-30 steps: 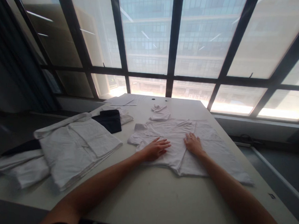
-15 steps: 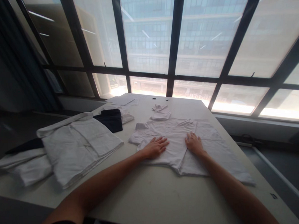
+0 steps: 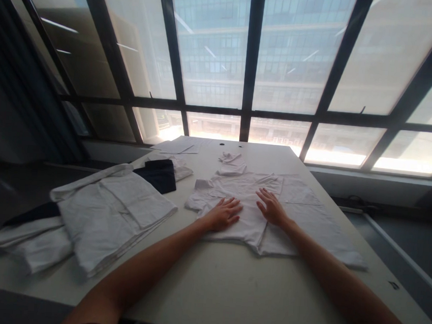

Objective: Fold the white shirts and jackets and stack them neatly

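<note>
A white garment that looks like a shirt lies spread on the white table, one sleeve stretching toward the far side. My left hand rests flat on its left part with the fingers spread. To the right, my right hand is over the middle of the cloth, fingers outstretched and thumb apart; whether its palm presses down I cannot tell. Neither hand grips anything. Slight wrinkles and a fold edge run through the cloth near the right hand.
Left of the hands lies a pile of folded white clothing, with a dark navy cloth beside it. Sheets of paper lie at the far left of the table. Large windows stand beyond the far edge.
My right hand has moved a little to the left across the garment, toward my left hand. The left hand stays in nearly the same place on the cloth.
</note>
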`<state>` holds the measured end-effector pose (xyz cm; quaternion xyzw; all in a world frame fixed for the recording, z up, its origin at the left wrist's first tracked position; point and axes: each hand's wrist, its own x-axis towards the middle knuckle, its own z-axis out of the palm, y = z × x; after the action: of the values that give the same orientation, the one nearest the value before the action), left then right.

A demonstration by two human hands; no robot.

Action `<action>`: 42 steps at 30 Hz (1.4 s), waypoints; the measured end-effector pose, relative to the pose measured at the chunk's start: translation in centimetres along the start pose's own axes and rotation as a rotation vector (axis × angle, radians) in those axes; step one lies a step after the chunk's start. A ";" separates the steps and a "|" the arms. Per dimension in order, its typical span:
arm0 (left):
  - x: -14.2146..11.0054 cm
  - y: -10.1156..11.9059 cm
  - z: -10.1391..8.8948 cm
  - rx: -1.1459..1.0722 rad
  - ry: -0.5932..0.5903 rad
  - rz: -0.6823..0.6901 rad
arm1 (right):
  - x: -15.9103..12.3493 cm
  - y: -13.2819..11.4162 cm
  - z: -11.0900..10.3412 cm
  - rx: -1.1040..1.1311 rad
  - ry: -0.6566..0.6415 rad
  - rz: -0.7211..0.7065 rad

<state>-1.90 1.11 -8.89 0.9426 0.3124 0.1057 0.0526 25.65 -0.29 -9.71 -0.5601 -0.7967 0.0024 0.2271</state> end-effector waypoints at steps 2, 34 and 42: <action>0.0 0.0 0.0 -0.013 -0.034 0.010 | -0.1 -1.0 0.3 0.094 -0.109 -0.182; -0.3 0.1 -0.3 -0.014 -0.138 0.028 | -0.7 -0.1 -0.3 -0.359 -0.104 0.370; -0.2 -3.1 -0.3 0.093 -0.018 -0.338 | -0.1 -1.1 0.6 -0.112 -0.256 0.166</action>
<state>-3.94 3.49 -9.11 0.8790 0.4705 0.0723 0.0289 24.45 -0.64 -9.97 -0.6311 -0.7688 0.0480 0.0911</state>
